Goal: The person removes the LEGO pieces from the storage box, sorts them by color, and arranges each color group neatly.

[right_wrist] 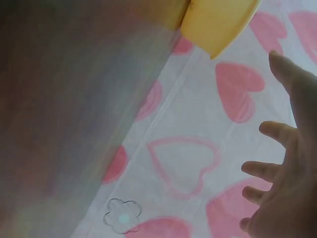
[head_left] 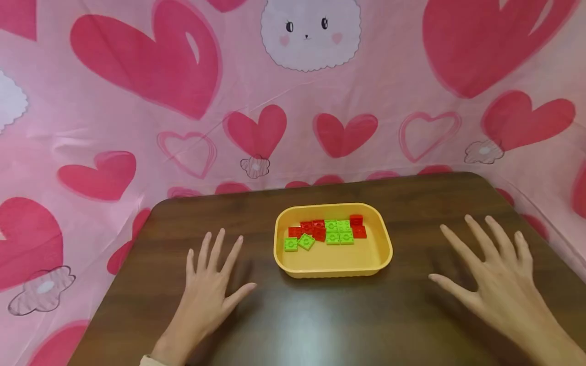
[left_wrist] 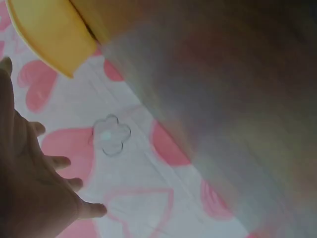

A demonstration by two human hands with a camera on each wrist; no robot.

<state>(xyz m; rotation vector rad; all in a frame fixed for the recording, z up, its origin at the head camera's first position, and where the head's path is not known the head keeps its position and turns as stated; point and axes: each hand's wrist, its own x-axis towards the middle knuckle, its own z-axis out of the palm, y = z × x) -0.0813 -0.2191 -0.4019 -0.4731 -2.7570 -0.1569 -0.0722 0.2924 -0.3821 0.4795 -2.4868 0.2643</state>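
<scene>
To either side of a yellow tray (head_left: pixel 329 262), my fingers (head_left: pixel 232 256) are spread well apart and hold nothing. My left hand (head_left: pixel 206 292) and right hand (head_left: pixel 503 290) show their backs in the head view, fingertips aimed away from me, both thumbs turned in towards the tray. My left cuff (head_left: pixel 152 361) and right forearm (head_left: pixel 549 335) are cut off by that view's edges. Between my hands the tray sits on the dark worktop (head_left: pixel 293 315), its long axis running left to right. Inside, green bricks (head_left: pixel 332 238) and red bricks (head_left: pixel 319 234) lie mostly towards its far side; one green brick near the left end is turned askew. The red ones crowd together, hard to tell apart. Each wrist view crops the tray at the top and blurs the worktop. Beyond is a pink cloth (head_left: pixel 293 91) printed with hearts.
</scene>
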